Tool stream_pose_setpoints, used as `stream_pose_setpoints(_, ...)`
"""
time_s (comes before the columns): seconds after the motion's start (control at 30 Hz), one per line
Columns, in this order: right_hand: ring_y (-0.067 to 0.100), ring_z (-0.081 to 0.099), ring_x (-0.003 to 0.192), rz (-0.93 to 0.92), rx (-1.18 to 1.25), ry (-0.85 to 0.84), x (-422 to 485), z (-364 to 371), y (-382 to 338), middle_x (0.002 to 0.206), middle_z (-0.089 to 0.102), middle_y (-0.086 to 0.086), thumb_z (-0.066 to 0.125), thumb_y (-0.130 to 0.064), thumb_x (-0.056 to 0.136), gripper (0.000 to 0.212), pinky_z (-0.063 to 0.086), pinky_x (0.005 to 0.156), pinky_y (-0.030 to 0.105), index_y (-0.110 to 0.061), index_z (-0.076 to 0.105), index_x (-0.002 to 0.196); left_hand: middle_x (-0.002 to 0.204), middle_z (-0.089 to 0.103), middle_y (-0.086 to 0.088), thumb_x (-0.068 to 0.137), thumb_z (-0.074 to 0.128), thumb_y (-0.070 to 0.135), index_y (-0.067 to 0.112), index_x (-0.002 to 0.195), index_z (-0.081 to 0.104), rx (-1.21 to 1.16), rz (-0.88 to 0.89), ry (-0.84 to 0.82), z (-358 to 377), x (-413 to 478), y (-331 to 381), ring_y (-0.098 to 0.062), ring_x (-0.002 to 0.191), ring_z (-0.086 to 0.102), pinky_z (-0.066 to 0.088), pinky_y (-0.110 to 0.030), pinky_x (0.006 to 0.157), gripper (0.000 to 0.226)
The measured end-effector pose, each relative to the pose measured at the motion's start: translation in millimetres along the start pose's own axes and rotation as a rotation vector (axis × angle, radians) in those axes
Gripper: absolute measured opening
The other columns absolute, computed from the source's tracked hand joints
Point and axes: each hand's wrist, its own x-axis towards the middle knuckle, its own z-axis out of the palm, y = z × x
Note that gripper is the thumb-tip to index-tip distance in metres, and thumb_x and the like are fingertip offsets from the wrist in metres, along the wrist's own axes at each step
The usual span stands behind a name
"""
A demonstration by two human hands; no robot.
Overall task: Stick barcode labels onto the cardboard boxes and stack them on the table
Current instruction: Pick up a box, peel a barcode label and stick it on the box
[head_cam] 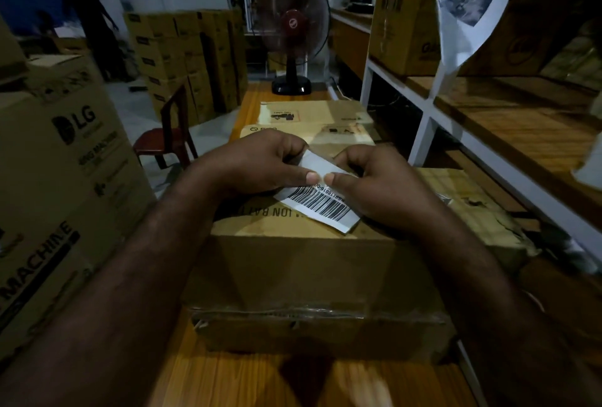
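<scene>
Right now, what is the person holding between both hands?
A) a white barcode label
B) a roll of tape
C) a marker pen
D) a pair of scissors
A: the left hand and right hand both pinch a white barcode label with black bars, just above the top of the cardboard box.

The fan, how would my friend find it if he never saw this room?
Follow the long wooden table to its far end, past the flat cardboard boxes. There stands a round dark-red table fan on a black base, the only thing there that isn't brown cardboard.
</scene>
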Motion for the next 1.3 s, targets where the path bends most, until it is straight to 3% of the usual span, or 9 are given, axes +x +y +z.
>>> stream_pose_setpoints(0.2, 0.019, 0.071, 0.077, 0.081, 0.206, 0.017, 1, -4, -4, 0.089, 0.07, 0.003, 0.071, -0.024, 0.083, 0.01, 0.059, 0.071, 0.05, -0.026, 0.067, 0.092, 0.092, 0.074, -0.004, 0.089, 0.07, 0.027, 0.016, 0.099, 0.068, -0.051, 0.009, -0.034, -1, -1, -2, -0.011, 0.074, 0.065, 0.048, -0.028, 0.063, 0.014)
stream_pose_setpoints(0.3, 0.011, 0.071, 0.075, 0.095, 0.051, -0.149, 1, -13, -5, 0.087, 0.073, -0.003, 0.074, -0.032, 0.082, 0.018, 0.061, 0.071, 0.04, -0.026, 0.068, 0.098, 0.089, 0.073, -0.006, 0.088, 0.07, 0.025, 0.012, 0.099, 0.068, -0.074, 0.029, -0.019, 0, -4, -2, -0.012, 0.071, 0.064, 0.048, -0.028, 0.061, 0.017)
stream_pose_setpoints(0.4, 0.006, 0.07, 0.072, 0.098, -0.02, -0.231, 2, -22, -4, 0.084, 0.073, -0.007, 0.077, -0.034, 0.081, 0.015, 0.059, 0.066, 0.033, -0.027, 0.069, 0.092, 0.093, 0.074, -0.007, 0.088, 0.071, 0.026, 0.012, 0.098, 0.067, -0.059, 0.023, -0.005, 0, -5, -2, -0.021, 0.082, 0.07, 0.051, -0.028, 0.063, 0.017)
stream_pose_setpoints(0.53, 0.009, 0.07, 0.078, 0.036, -0.02, -0.222, 0, -23, 0, 0.086, 0.072, -0.005, 0.076, -0.031, 0.083, 0.012, 0.059, 0.07, 0.041, -0.024, 0.069, 0.089, 0.085, 0.072, -0.004, 0.087, 0.072, 0.023, 0.015, 0.093, 0.067, -0.097, 0.031, 0.009, 0, -7, -1, -0.007, 0.069, 0.066, 0.049, -0.019, 0.056, 0.012)
stream_pose_setpoints(0.67, 0.01, 0.071, 0.08, 0.012, 0.072, -0.197, -4, -20, 7, 0.089, 0.074, -0.004, 0.074, -0.028, 0.085, 0.008, 0.06, 0.073, 0.044, -0.025, 0.069, 0.092, 0.085, 0.074, -0.006, 0.084, 0.075, 0.016, 0.015, 0.092, 0.067, -0.198, 0.032, 0.013, 1, -7, -2, -0.01, 0.071, 0.068, 0.052, -0.02, 0.055, 0.012)
stream_pose_setpoints(0.87, 0.007, 0.071, 0.077, -0.064, 0.109, -0.172, -8, -19, 9, 0.088, 0.072, -0.004, 0.07, -0.022, 0.089, 0.006, 0.059, 0.066, 0.036, -0.025, 0.067, 0.093, 0.101, 0.073, 0.002, 0.075, 0.082, 0.017, 0.023, 0.118, 0.06, -0.188, -0.018, -0.064, 0, -6, 1, -0.008, 0.089, 0.072, 0.058, -0.022, 0.068, 0.049)
stream_pose_setpoints(1.03, 0.01, 0.072, 0.077, -0.094, 0.13, -0.141, -9, -19, 10, 0.086, 0.073, -0.001, 0.072, -0.019, 0.087, 0.006, 0.06, 0.066, 0.04, -0.021, 0.068, 0.092, 0.098, 0.076, 0.001, 0.073, 0.083, 0.026, 0.02, 0.104, 0.071, -0.067, -0.042, -0.111, -3, -2, 0, -0.012, 0.089, 0.072, 0.059, -0.032, 0.077, 0.034)
stream_pose_setpoints(1.2, 0.013, 0.072, 0.074, -0.069, 0.147, -0.067, -7, -20, 9, 0.085, 0.073, 0.003, 0.075, -0.024, 0.084, 0.012, 0.06, 0.063, 0.041, -0.023, 0.07, 0.094, 0.091, 0.078, 0.005, 0.077, 0.079, 0.022, 0.022, 0.102, 0.072, -0.131, -0.031, -0.128, -2, -3, 0, -0.008, 0.083, 0.073, 0.054, -0.016, 0.063, 0.026)
stream_pose_setpoints(1.3, 0.006, 0.07, 0.072, -0.036, 0.057, -0.044, -7, -19, 7, 0.086, 0.072, -0.003, 0.078, -0.037, 0.08, 0.022, 0.059, 0.061, 0.035, -0.027, 0.069, 0.097, 0.089, 0.078, 0.006, 0.078, 0.078, 0.018, 0.023, 0.098, 0.073, -0.161, -0.021, -0.135, -3, -5, 1, -0.008, 0.081, 0.073, 0.052, -0.015, 0.062, 0.021)
